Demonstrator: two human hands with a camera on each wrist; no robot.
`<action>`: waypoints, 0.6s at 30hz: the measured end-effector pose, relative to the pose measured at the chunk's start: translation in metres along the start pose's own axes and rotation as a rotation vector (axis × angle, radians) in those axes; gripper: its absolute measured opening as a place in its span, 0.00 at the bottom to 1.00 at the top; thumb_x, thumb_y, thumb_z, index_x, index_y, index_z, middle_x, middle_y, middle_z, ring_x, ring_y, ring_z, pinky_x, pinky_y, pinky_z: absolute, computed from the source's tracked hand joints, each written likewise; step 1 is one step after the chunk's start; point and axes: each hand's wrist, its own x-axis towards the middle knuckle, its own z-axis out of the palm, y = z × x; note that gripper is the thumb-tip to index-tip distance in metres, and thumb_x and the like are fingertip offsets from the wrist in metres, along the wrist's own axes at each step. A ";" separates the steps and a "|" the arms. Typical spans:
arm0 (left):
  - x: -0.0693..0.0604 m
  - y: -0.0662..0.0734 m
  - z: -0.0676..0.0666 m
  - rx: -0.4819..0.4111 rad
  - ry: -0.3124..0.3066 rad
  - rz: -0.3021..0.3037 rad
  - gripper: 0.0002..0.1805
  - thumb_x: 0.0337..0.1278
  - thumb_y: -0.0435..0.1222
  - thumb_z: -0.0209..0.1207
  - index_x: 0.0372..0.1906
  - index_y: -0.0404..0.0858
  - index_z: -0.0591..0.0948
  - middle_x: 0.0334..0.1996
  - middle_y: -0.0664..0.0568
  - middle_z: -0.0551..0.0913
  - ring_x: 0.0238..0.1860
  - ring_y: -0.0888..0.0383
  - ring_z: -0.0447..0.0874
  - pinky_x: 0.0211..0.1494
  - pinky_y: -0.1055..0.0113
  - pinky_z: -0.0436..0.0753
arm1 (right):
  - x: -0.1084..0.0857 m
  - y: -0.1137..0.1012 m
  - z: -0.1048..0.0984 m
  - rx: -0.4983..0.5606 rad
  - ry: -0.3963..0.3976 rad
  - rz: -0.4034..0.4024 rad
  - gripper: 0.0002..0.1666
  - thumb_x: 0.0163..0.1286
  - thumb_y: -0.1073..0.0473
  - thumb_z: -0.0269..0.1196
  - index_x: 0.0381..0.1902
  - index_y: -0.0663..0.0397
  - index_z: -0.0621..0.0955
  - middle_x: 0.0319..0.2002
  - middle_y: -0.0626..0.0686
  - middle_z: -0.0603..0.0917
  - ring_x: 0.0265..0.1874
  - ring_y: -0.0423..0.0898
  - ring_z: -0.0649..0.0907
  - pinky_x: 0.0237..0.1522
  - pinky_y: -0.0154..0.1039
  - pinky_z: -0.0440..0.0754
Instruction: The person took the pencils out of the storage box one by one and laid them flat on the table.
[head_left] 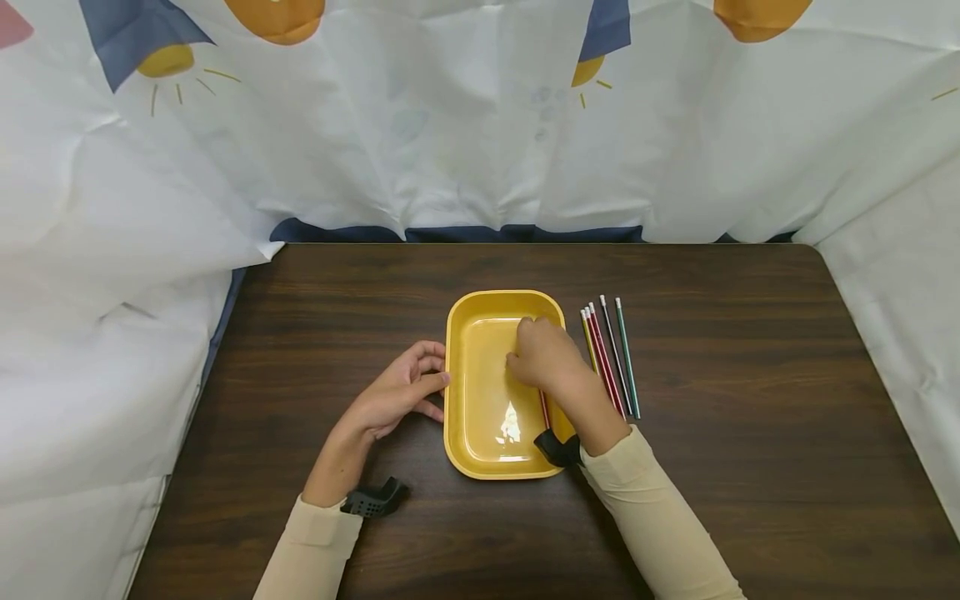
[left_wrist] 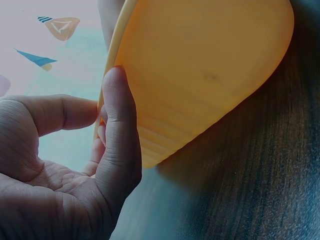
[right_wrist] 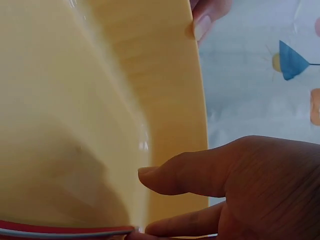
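Observation:
A yellow tray (head_left: 480,469) rests on the dark wooden table. At its left side my left hand (head_left: 405,387) holds the rim, the thumb at the edge and the fingers along the outer wall, as the left wrist view shows. My right hand (head_left: 550,354) is over the right part of the tray. A red pencil (head_left: 544,410) lies inside along the right wall, partly hidden by the right hand and forearm. In the right wrist view the fingertips are by the end of the red pencil (right_wrist: 60,231), and the thumb stands apart from them.
Several pencils with white ends lie side by side right of the tray, among them a red pencil (head_left: 606,367), a dark pencil (head_left: 615,354) and a green pencil (head_left: 628,358). A white patterned curtain (head_left: 480,125) hangs behind the table (head_left: 750,375).

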 end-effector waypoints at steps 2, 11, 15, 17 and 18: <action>0.000 0.000 0.000 0.000 -0.001 -0.001 0.28 0.75 0.30 0.55 0.71 0.28 0.59 0.55 0.35 0.76 0.44 0.53 0.82 0.36 0.60 0.94 | 0.000 0.000 0.001 0.003 -0.003 -0.006 0.10 0.70 0.60 0.64 0.35 0.63 0.77 0.30 0.58 0.75 0.24 0.51 0.75 0.22 0.36 0.71; 0.000 -0.001 -0.001 0.008 -0.004 0.006 0.27 0.76 0.29 0.54 0.71 0.28 0.59 0.54 0.34 0.76 0.44 0.52 0.83 0.36 0.59 0.94 | 0.001 0.001 0.008 -0.010 0.001 -0.027 0.15 0.68 0.61 0.65 0.46 0.69 0.80 0.46 0.65 0.80 0.33 0.55 0.80 0.34 0.44 0.83; 0.001 -0.002 -0.002 0.009 -0.004 0.006 0.27 0.75 0.30 0.55 0.70 0.29 0.59 0.54 0.35 0.76 0.44 0.52 0.84 0.36 0.59 0.94 | 0.003 0.001 0.012 -0.008 0.002 -0.030 0.31 0.66 0.61 0.67 0.63 0.72 0.75 0.55 0.69 0.80 0.40 0.58 0.82 0.48 0.52 0.89; 0.001 -0.002 -0.002 0.007 -0.004 0.004 0.27 0.75 0.30 0.55 0.70 0.29 0.59 0.54 0.36 0.76 0.44 0.52 0.83 0.36 0.59 0.94 | 0.004 0.001 0.013 -0.004 0.001 -0.037 0.32 0.66 0.61 0.68 0.64 0.72 0.74 0.55 0.69 0.81 0.41 0.59 0.82 0.49 0.52 0.89; 0.001 -0.002 -0.002 0.004 -0.004 0.003 0.27 0.75 0.30 0.56 0.70 0.29 0.59 0.54 0.36 0.76 0.44 0.52 0.83 0.36 0.59 0.94 | 0.004 0.002 0.014 -0.002 0.001 -0.044 0.31 0.66 0.61 0.68 0.63 0.72 0.75 0.54 0.69 0.81 0.40 0.59 0.82 0.48 0.52 0.88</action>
